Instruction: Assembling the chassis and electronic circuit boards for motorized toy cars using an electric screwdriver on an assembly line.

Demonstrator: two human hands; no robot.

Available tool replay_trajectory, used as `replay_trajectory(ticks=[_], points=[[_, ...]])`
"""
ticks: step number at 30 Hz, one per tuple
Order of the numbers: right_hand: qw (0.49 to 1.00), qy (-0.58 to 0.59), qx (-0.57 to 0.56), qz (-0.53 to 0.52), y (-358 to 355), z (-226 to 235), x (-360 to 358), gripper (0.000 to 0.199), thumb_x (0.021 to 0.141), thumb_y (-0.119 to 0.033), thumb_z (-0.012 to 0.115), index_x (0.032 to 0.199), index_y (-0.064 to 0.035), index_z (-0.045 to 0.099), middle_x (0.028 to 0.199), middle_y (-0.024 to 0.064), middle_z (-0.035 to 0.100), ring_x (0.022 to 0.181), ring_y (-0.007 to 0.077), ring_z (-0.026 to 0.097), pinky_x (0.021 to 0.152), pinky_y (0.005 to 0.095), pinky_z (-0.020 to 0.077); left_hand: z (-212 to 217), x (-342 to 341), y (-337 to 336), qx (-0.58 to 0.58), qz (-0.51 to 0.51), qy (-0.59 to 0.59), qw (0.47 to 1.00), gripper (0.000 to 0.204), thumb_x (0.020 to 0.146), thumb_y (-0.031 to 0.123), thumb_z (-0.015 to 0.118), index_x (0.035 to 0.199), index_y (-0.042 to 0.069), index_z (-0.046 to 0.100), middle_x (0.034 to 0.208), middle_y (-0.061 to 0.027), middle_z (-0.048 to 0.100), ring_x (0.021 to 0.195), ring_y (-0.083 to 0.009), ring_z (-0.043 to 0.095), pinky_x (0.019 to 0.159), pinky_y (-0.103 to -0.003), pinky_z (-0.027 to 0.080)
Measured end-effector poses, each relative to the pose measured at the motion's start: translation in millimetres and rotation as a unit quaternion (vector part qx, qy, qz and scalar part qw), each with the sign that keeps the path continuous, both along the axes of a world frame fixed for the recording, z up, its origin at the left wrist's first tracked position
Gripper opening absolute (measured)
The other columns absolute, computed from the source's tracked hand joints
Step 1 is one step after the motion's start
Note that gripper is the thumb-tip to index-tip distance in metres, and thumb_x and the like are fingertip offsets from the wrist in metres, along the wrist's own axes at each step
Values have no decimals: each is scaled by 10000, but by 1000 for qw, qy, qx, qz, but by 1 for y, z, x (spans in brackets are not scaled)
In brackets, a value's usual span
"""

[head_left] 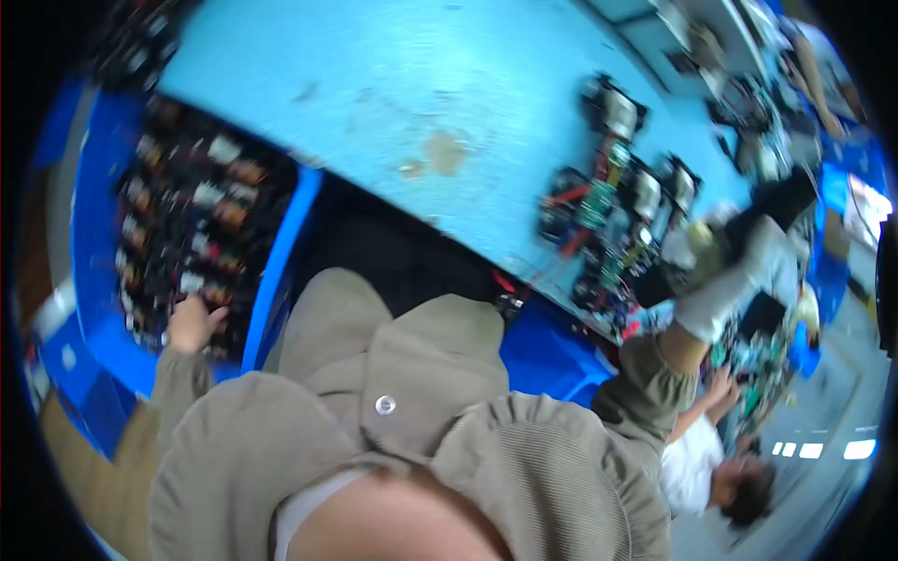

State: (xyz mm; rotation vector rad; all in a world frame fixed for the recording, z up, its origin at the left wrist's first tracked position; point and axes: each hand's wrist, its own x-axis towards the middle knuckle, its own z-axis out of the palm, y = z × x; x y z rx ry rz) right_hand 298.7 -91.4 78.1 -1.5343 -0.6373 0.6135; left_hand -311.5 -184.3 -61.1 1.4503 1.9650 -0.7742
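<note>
The picture is blurred by motion. My left hand [192, 323], bare, reaches into a blue bin [281, 252] at my left and touches the dark electronic parts [192, 220] piled in it; its fingers are bent over them. My right hand [725, 285], in a white glove, is stretched out at the right edge of the light-blue table [412, 84]. It seems closed around a dark object [772, 206], next to a row of electronic assemblies [613, 201] with green boards and red wires.
My olive jacket fills the lower middle of the view. Another blue bin [547, 360] lies under the table edge. A person in a white top [697, 467] sits at the lower right beside more boards. Further benches with clutter [748, 93] stand at the top right.
</note>
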Motion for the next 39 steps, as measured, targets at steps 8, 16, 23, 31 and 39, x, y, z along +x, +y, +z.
replay_trajectory(ticks=[8, 16, 23, 31, 39], points=[[935, -104, -284, 182, 22, 5, -30, 241, 736, -199, 730, 851, -18, 620, 622, 18, 590, 471, 94, 537, 448, 211, 390, 102, 273, 182, 401, -422, -475, 660, 368, 729, 25, 655, 1089, 29, 578, 923, -141, 599, 885, -289, 589, 757, -365, 488], [829, -402, -203, 331, 70, -29, -40, 287, 708, -161, 751, 886, 13, 607, 679, 26, 604, 554, 67, 553, 481, 224, 435, 95, 408, 189, 274, -776, -362, 439, 246, 773, 54, 561, 1017, 29, 559, 968, -100, 584, 983, -229, 545, 886, -329, 415], [906, -168, -165, 351, 64, -48, -95, 333, 661, -230, 761, 827, 18, 613, 616, 55, 601, 534, 109, 575, 513, 251, 461, 78, 305, 221, 183, -153, -795, 558, 168, 929, 168, 500, 970, 23, 575, 905, -36, 572, 877, -139, 549, 803, -315, 443], [924, -30, -259, 280, 57, -27, -99, 347, 739, -320, 750, 859, -35, 593, 689, 36, 608, 500, 81, 529, 458, 213, 414, 63, 256, 197, -124, 140, -668, 720, 234, 943, 191, 498, 1020, -11, 588, 859, -39, 610, 753, -91, 578, 696, -218, 483], [955, 7, -200, 220, 46, -9, -90, 354, 755, -370, 733, 793, -46, 594, 625, 34, 578, 489, 97, 540, 490, 230, 430, 66, 255, 191, -47, 75, -630, 772, 192, 874, 141, 603, 1000, -3, 605, 852, -41, 623, 716, -88, 578, 643, -213, 481]])
